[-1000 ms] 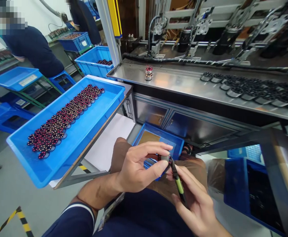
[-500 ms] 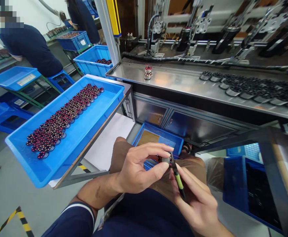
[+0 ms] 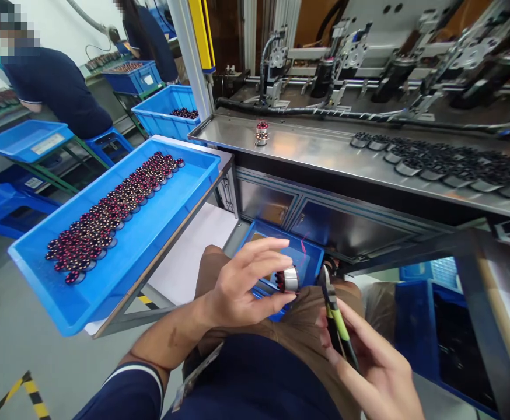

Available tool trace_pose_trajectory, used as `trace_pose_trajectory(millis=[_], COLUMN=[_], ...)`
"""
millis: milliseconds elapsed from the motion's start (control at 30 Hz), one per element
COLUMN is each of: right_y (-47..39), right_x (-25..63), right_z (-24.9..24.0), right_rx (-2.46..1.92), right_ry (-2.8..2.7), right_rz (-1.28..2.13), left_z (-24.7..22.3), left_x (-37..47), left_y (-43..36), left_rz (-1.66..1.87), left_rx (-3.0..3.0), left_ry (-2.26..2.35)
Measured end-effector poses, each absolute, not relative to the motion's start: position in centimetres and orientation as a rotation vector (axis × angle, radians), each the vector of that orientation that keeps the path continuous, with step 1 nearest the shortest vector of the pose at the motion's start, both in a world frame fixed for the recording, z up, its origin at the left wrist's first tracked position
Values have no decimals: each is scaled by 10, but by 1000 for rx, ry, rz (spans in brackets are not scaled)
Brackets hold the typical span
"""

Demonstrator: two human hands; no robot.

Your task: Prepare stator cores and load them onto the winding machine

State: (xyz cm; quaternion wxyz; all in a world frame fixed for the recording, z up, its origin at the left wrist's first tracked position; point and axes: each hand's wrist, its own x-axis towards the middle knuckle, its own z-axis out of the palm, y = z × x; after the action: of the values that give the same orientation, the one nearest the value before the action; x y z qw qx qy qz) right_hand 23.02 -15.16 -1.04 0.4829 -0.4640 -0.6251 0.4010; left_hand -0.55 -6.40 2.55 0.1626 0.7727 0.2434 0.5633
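Note:
Above my lap, my left hand [image 3: 240, 289] grips a small wound motor stator [image 3: 290, 280] between fingers and thumb. The stator has a bright metal ring, with dark prongs and reddish wire at its left end. My right hand [image 3: 375, 356] is wrapped round a pair of cutting pliers [image 3: 339, 321] with green and black handles. Their jaws point up, a short way right of the stator and apart from it. A thin pink wire [image 3: 303, 245] shows just beyond the stator, over the blue bin [image 3: 318, 255] below.
On my left, a long blue tray [image 3: 194, 189] holds many copper-and-red wound stators. Two more stators [image 3: 261, 134] stand stacked on the metal ledge [image 3: 311, 143]; many black-topped ones [image 3: 451, 160] cover its right side. Machine fixtures rise behind. Co-workers sit at the far left.
My right hand has drawn the pliers away from the stator, rightward and down. My left hand has turned the stator, showing more of its metal ring. A pink wire now shows beyond it.

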Motion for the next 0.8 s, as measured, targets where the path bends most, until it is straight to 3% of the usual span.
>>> trace_pose_trajectory(millis=[433,800], right_y=[-163,-160], right_x=[236,231], right_z=[27,29], right_rx=[-1043,-1133], right_ry=[-1496,-1505], right_rz=[1513,1425], left_z=[18,20], left_x=[-5,-7], left_y=[-68,-72], left_rz=[1603,1619], left_rx=[2330,2287], left_ry=[654,656])
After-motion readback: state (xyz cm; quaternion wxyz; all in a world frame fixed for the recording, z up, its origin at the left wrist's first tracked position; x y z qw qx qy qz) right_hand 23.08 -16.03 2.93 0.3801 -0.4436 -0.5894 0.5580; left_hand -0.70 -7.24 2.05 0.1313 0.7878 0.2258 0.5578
